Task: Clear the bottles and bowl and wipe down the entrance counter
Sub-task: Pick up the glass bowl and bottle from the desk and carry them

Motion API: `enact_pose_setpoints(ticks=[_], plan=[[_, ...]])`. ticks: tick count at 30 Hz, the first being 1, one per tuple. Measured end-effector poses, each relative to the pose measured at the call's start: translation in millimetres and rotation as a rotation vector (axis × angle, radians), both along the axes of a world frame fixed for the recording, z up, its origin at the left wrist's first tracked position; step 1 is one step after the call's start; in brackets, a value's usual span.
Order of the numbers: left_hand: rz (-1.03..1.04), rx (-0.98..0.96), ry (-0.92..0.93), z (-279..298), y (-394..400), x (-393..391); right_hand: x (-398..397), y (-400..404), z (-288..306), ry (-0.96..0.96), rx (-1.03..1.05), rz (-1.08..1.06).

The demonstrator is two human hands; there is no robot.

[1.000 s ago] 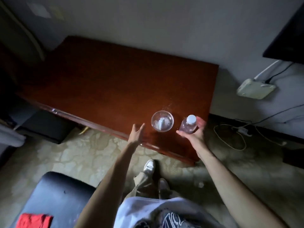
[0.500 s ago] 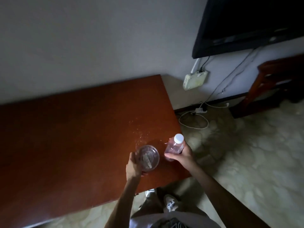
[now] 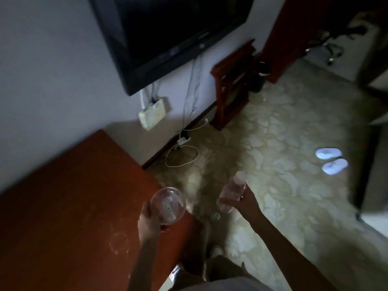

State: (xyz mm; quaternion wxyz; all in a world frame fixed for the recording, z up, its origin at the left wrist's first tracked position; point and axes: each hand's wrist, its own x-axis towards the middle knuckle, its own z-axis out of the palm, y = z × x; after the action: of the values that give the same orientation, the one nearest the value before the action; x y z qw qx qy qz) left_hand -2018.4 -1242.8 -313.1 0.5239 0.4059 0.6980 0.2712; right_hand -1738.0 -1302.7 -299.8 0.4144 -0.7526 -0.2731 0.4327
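My left hand (image 3: 148, 222) grips a clear round bowl (image 3: 168, 204) with something pale inside, lifted above the right corner of the reddish-brown wooden counter (image 3: 69, 206). A small clear plastic bottle (image 3: 232, 193) with a white cap is held by my right hand (image 3: 244, 201), raised over the floor just right of the counter's edge. Faint whitish ring marks (image 3: 118, 242) show on the counter top near where the bowl stood.
A dark TV (image 3: 168, 34) hangs on the wall with a white box (image 3: 152, 113) and cables (image 3: 182, 154) below it. A wooden rack (image 3: 231, 85) stands by the wall. White slippers (image 3: 331, 162) lie on the patterned floor at right.
Both hands have lifted the bowl and the bottle off the counter. The view has swung right, toward the floor and the TV.
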Motion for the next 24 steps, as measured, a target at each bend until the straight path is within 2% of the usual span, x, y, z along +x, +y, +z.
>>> enact_pose_setpoints(ticks=[6,11,17,24], plan=[[-0.264,0.004,-0.035,10.4,24.8,111.3,75.8,-45.0,1.0,0.052,0.017,-0.241],[-0.496,0.023,-0.036,15.7,29.2,219.2,153.0,-60.1,-9.6,0.044,0.005,-0.285],[-0.605,0.04,0.003,2.1,48.7,391.4,307.2,-62.8,-29.9,0.049,0.033,-0.359],[-0.732,0.113,0.003,32.6,73.4,574.4,488.0,-62.6,-10.3,0.007,0.051,-0.482]])
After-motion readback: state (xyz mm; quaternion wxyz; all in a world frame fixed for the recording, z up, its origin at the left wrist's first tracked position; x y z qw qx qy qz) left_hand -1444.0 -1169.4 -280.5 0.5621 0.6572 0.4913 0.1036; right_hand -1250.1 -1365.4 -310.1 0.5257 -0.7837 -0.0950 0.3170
